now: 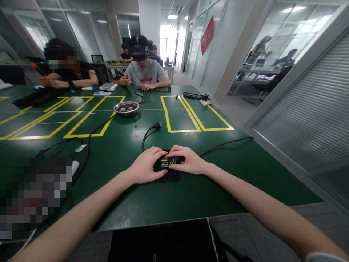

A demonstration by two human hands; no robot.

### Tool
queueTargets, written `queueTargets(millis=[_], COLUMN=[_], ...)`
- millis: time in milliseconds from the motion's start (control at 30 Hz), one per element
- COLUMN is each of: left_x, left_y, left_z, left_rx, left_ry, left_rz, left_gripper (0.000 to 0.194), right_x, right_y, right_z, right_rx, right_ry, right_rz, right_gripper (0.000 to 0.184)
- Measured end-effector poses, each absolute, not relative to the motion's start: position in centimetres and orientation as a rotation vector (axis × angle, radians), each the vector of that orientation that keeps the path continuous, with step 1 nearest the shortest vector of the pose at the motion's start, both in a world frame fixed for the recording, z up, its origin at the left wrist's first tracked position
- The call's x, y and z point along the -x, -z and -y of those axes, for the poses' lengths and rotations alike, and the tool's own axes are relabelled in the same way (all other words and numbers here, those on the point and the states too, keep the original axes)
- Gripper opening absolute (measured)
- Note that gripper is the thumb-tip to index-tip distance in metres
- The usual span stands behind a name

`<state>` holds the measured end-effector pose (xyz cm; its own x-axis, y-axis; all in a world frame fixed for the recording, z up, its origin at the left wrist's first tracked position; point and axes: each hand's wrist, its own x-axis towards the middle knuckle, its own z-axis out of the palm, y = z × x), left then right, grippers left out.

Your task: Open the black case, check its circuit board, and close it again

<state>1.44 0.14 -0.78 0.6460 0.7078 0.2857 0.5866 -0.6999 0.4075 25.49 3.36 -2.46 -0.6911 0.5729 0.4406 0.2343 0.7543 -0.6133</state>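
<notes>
A small green circuit board (165,164), with yellow ring-shaped parts and a bit of blue on it, sits between my hands near the table's front edge. My left hand (148,164) curls around it from the left, thumb below and fingers above. From the right, the fingers and thumb of my right hand (191,161) close on the board's other side. Beneath the hands lies a flat black piece (170,177), partly covered by them. Just beyond my left hand, a black cord ends in a plug (157,126).
On the green table (131,207), a metal bowl (126,108) holds small metal parts. Yellow tape (185,130) marks several rectangles. Another cord (226,146) runs right. A folded black tripod-like item (196,96) lies farther back. Across the table, a person (145,71) holds a tool.
</notes>
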Motion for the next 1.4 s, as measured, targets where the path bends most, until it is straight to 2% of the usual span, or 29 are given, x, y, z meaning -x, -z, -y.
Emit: queueTargets(millis=[167, 633, 900, 1167, 1400], left_x=[-1.63, -1.43, -1.52, -1.57, -1.64], left_y=[0.87, 0.87, 0.90, 0.98, 0.95], left_z=[-0.12, -0.18, -0.17, -0.22, -0.15], left_rx=[-2.614, -2.595, -2.580, -2.552, -2.541], left_ry=[-0.588, -0.639, -0.649, -0.659, -0.671], left_rz=[-1.120, -1.065, -1.066, -1.088, -1.051], left_gripper=[0.033, 0.042, 0.026, 0.028, 0.024], right_x=[-25.34, -25.37, -25.23, -25.22, -25.07], right_y=[2.47, 2.55, 2.43, 2.02, 1.95], right_z=[-3.16, -3.34, -3.21, -3.16, -2.98], right_rx=[0.605, 0.604, 0.573, 0.676, 0.720], right_ry=[-0.717, -0.739, -0.726, -0.760, -0.762], right_rz=[2.291, 2.303, 2.301, 2.270, 2.246], right_gripper=[0.027, 0.028, 0.029, 0.037, 0.033])
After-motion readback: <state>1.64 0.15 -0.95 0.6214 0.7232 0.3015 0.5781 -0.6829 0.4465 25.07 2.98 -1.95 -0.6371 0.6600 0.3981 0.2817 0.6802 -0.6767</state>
